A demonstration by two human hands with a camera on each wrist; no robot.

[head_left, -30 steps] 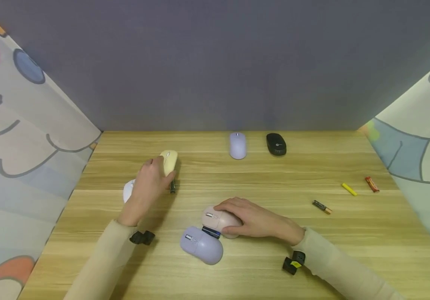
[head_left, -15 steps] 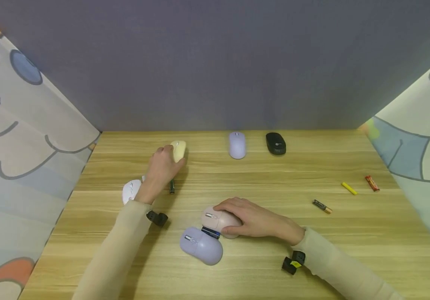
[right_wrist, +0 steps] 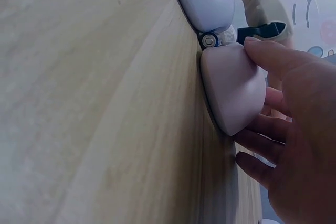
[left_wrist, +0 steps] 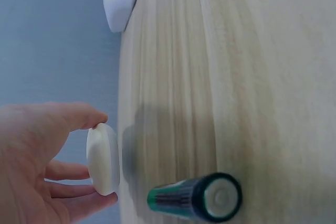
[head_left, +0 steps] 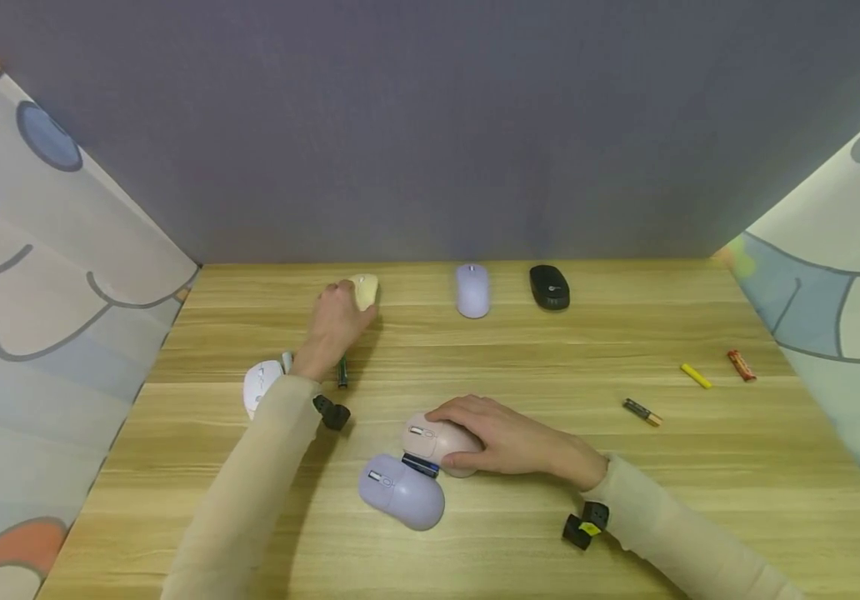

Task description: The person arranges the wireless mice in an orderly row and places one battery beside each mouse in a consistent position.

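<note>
Near the back left of the table, my left hand (head_left: 334,321) holds a pale yellow computer mouse (head_left: 366,291) between thumb and fingers. In the left wrist view the mouse (left_wrist: 103,158) is very close to the wood; I cannot tell whether it touches. My right hand (head_left: 508,435) grips a pink mouse (head_left: 430,436) lying on the table, thumb on one side and fingers on the other. A dark blue battery (head_left: 421,465) lies between the pink mouse and a larger purple mouse (head_left: 402,492), and touches both in the right wrist view.
At the back stand a small lilac mouse (head_left: 472,291) and a black mouse (head_left: 549,287). A white mouse (head_left: 261,385) and a green battery (head_left: 342,372) lie beside my left forearm. Black-gold (head_left: 642,412), yellow (head_left: 696,376) and red (head_left: 741,365) batteries lie at right.
My left hand has carried the yellow mouse back and to the right, uncovering more of the white mouse. The right hand and pink mouse have stayed in place.
</note>
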